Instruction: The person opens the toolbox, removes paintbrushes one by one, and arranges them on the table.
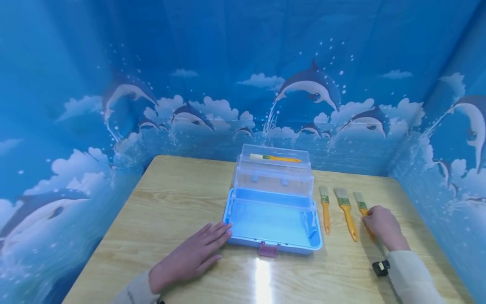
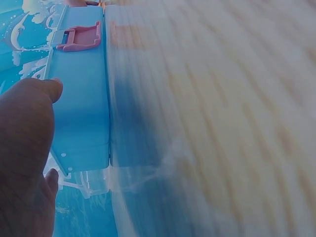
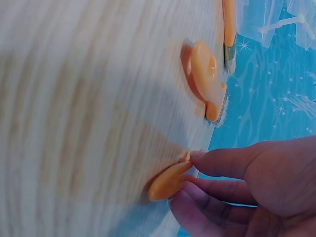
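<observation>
A light blue storage box (image 1: 273,223) stands open on the table, its clear tiered trays (image 1: 273,177) raised at the back. My left hand (image 1: 197,253) lies with straight fingers against the box's left front corner. To the right of the box, my right hand (image 1: 385,226) pinches the orange handle of a paintbrush (image 3: 170,182) between thumb and fingers, with the brush still lying along the table. A wider paintbrush (image 1: 346,213) and a narrow paintbrush (image 1: 325,211) lie between that hand and the box. Another paintbrush (image 1: 281,158) rests in the top tray.
The wooden table (image 1: 182,190) is bordered at the back and sides by a blue dolphin-print curtain (image 1: 212,84). A pink latch (image 1: 268,250) hangs from the box's front wall. A black device (image 1: 381,267) sits at my right wrist.
</observation>
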The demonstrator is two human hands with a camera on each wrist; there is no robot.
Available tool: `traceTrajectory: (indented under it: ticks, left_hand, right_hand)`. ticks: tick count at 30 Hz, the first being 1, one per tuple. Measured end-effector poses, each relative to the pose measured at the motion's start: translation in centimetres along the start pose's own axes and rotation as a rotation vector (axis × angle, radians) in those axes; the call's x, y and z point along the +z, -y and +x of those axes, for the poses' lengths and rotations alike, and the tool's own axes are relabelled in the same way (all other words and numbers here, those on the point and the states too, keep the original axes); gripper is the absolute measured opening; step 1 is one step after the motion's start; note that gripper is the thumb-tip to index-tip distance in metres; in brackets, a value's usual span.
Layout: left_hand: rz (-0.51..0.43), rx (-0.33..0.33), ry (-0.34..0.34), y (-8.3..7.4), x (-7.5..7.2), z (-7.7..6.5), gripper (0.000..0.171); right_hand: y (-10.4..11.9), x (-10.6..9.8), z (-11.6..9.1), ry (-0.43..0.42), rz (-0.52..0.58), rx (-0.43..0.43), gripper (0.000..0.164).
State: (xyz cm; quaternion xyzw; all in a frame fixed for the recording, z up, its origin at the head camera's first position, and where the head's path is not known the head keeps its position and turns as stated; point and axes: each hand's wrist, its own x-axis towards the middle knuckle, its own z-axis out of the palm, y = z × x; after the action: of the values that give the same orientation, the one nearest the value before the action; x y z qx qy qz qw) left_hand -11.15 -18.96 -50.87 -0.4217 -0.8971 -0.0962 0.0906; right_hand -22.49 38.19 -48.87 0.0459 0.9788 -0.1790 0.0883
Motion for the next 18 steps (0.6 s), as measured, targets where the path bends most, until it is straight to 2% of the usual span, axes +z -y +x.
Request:
traceTrajectory:
  ticks: [9, 14, 18]
  left_hand:
    - [0.008, 0.015, -0.018, 0.0, 0.1, 0.2, 0.068]
    - [0.011, 0.01, -0.01, 0.0, -0.1, 0.1, 0.069]
    - [0.015, -0.001, 0.005, 0.0, -0.2, 0.0, 0.068]
  right_hand:
    - [0.3, -0.5, -0.7, -0.001, -0.022, 0.018, 0.027]
    - [1.1, -1.1, -1.1, 0.034, -0.057, 0.058, 0.03]
    - [1.8, -1.4, -1.2, 0.061, -0.096, 0.046, 0.037]
